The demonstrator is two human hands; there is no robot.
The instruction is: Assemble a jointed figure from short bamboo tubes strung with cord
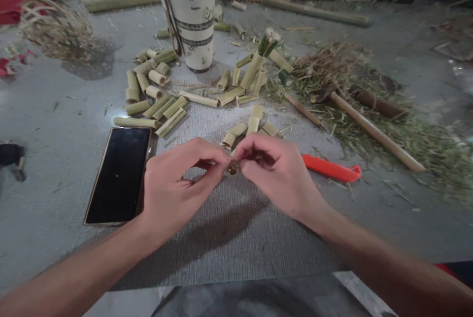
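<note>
A small, hollow, tan stem piece (232, 171) is pinched by the left hand (181, 181) and right hand (277, 172), mostly covered by fingertips. Left of the fingers, a black rectangular phone (118, 176) is seen; right, a red plastic handle (328, 168); beyond, pale-green cut stems (175, 107) are scattered near a white patterned cup (195, 2).

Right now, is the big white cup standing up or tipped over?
Standing up: the white cup has its narrow bottom on the table and its sides rise upward.

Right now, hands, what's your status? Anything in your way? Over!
Left hand and right hand pinching small bamboo piece. Phone by left, red handle by right. Nothing seems blocking.
</note>
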